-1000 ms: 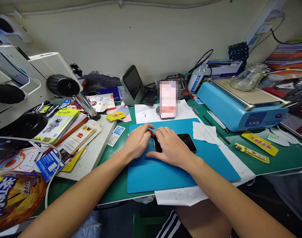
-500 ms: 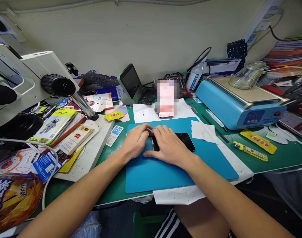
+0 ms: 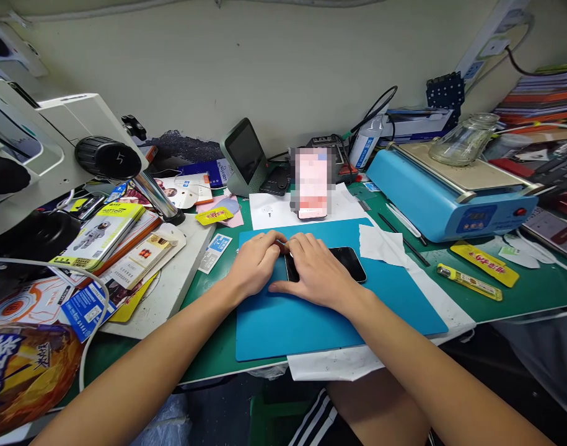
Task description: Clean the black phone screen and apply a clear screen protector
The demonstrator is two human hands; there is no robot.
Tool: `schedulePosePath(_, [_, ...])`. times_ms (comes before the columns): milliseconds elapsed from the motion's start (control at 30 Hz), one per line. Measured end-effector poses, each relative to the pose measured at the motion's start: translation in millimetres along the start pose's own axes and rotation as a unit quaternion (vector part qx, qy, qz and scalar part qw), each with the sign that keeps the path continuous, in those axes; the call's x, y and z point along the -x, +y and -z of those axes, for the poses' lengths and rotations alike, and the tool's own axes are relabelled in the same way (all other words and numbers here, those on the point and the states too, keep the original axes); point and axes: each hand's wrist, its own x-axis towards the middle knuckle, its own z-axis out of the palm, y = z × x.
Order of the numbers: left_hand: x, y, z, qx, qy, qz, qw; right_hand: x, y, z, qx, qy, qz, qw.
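Note:
A smartphone point(image 3: 351, 263) with a dark screen lies on the blue mat point(image 3: 311, 328). My right hand point(image 3: 318, 269) reaches across its left part, fingers bent together over the far side and thumb stretched out along the near side, gripping it. At the phone's left end is my left hand point(image 3: 258, 263), its fingers curled and pressed together, with the fingertips close to those of the right. Whatever the left fingertips pinch is hidden behind the knuckles. Right of the phone, a crumpled white tissue point(image 3: 380, 244) overlaps the mat's edge.
Behind the mat stands a lit phone point(image 3: 312, 186), partly blurred, near a green smart display point(image 3: 243, 158). To the right is a blue heating plate point(image 3: 450, 198) with a glass jar point(image 3: 464, 141) on top. A microscope stand point(image 3: 155, 198) and stacked packages point(image 3: 101, 235) crowd the left.

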Motion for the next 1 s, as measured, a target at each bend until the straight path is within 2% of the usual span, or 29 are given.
schedulePosePath(1000, [-0.4,-2.5,-0.1,-0.036,0.001,-0.012,0.999,2.7,-0.2,-5.2,0.021,0.035,0.008,0.999])
